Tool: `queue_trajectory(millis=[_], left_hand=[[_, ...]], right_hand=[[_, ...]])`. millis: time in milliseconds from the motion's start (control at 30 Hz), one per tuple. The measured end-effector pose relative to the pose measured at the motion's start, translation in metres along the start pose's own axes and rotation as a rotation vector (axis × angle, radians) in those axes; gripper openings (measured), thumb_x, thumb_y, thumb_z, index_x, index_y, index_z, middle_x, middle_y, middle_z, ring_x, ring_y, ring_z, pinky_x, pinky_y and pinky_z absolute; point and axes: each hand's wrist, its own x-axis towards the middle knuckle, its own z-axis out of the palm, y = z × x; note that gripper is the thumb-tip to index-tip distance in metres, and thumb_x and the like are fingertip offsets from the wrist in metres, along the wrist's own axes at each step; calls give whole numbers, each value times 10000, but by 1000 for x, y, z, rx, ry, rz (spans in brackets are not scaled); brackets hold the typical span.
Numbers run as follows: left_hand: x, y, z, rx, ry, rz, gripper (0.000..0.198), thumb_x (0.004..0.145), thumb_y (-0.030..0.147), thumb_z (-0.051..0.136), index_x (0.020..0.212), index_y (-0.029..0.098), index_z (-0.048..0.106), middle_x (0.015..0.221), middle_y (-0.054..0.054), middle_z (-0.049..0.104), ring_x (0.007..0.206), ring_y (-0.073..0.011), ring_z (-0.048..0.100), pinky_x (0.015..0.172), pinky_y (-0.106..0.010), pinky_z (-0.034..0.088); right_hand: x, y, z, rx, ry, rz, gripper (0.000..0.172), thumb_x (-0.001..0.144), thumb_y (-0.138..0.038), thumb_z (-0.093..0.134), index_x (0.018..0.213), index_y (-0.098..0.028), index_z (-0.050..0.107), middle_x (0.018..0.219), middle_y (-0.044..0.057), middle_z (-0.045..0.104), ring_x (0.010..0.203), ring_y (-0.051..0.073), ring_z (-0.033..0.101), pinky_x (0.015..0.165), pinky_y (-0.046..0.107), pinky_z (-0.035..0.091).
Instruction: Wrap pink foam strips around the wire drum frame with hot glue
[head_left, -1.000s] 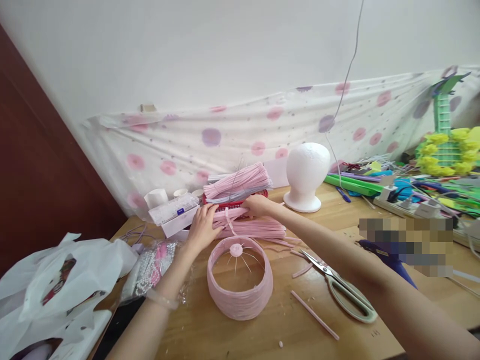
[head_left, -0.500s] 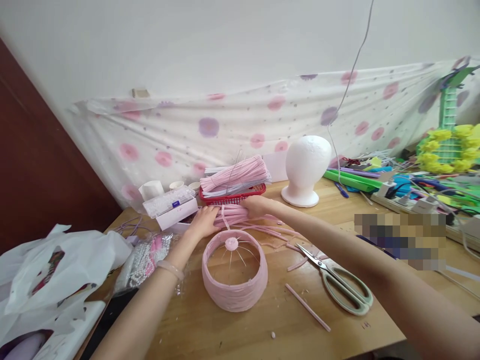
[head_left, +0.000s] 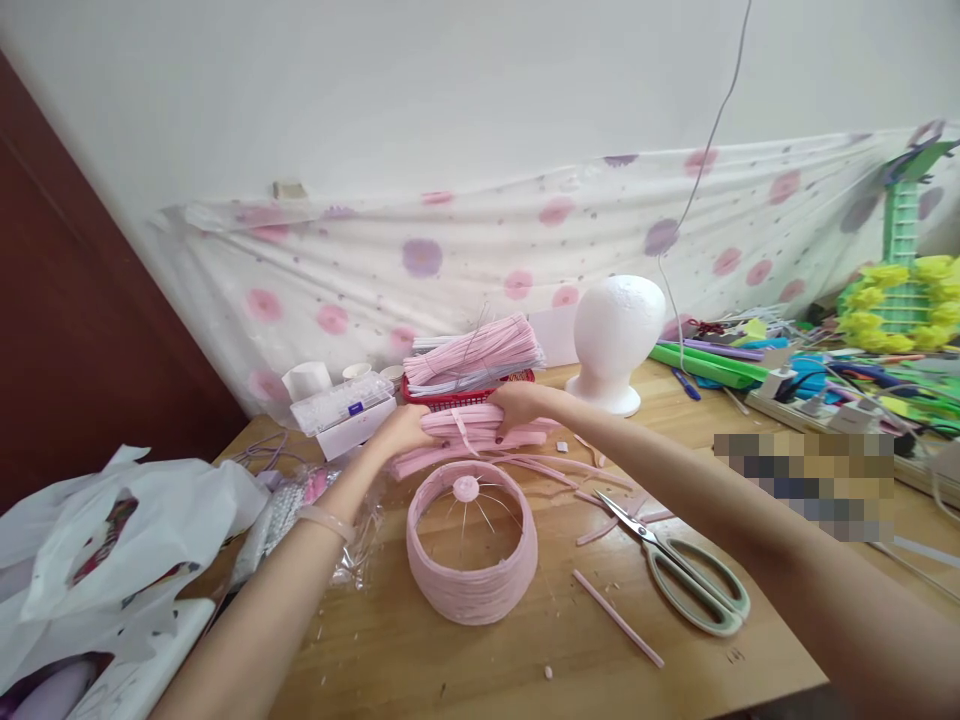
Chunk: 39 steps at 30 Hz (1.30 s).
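My left hand (head_left: 403, 428) and my right hand (head_left: 517, 404) both grip a bundle of pink pipe cleaners (head_left: 469, 428), one hand at each end, raised slightly off the wooden table (head_left: 525, 660). Just in front of the bundle stands a round pink wrapped frame (head_left: 471, 545) with thin wire spokes and a pink hub. Behind the hands, a red basket (head_left: 465, 392) holds another stack of pink pipe cleaners (head_left: 474, 355). Loose pink strands (head_left: 555, 468) trail on the table to the right of the bundle.
Scissors with pale green handles (head_left: 690, 575) and a cut pink piece (head_left: 616, 617) lie at the right. A white foam head (head_left: 615, 340), a clear bead box (head_left: 341, 403), white plastic bags (head_left: 112, 540) and a colourful craft pile with a power strip (head_left: 825, 405) surround the work area.
Both hands gathered the pink bundle together and lifted it a little off the table; several strands stayed behind on the wood to the right.
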Motion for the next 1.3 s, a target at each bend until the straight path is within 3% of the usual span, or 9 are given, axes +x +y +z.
queue_trajectory(millis=[100,233,467,700,833,933,1133,1300], left_hand=[[1,1,-9,-34,26,22,374,957,381,647,1262,166,615,1279,-91,634,1085,-259,654,900,-453,578],[3,4,-22,-69,41,86,368,959,372,646,1262,165,613,1276,-94,636,1077,-253,657,896,-451,580],[1,2,-34,-40,164,101,365,956,373,649,1259,171,619,1289,-93,632,1087,-256,653,899,-448,579],[-2,9,-14,100,338,4,362,963,364,642,1270,177,607,1306,-106,621,1129,-255,638,947,-483,558],[-8,16,2,136,392,-72,382,964,360,640,1296,177,592,1325,-110,609,1145,-263,632,955,-493,554],[-12,19,8,135,317,-82,375,967,362,637,1290,177,594,1301,-106,622,1111,-251,646,930,-474,567],[-9,13,13,137,151,-218,358,965,371,640,1268,184,608,1281,-100,631,1090,-243,653,911,-452,575],[-2,9,16,119,146,-335,342,965,384,637,1247,191,621,1270,-96,639,1091,-242,653,915,-445,571]], right_hand=[[-2,4,-19,-30,37,60,529,794,-589,749,1107,-162,748,1127,137,753,1043,328,702,826,353,509],[-6,7,-39,-42,52,70,455,757,-510,780,1061,-172,786,1060,112,785,961,300,723,723,297,469],[-9,1,-44,-67,116,89,406,734,-395,797,1081,-184,785,1047,101,785,959,296,711,741,299,469],[-12,-6,-26,-89,218,123,332,823,-433,760,1029,-173,752,1012,120,763,972,302,709,787,340,514],[-13,-10,-9,-63,283,140,314,969,-384,639,1192,-163,653,1179,90,685,1018,224,678,889,424,562],[-10,-13,8,-18,321,185,342,986,-379,623,1255,-167,611,1226,89,655,1037,220,670,889,437,577],[-13,-11,35,57,246,216,347,1017,-438,549,1040,-118,680,972,30,701,876,203,690,785,361,582],[-15,-9,49,30,97,115,296,987,-387,621,1181,-166,648,1165,71,680,985,203,681,859,405,586]])
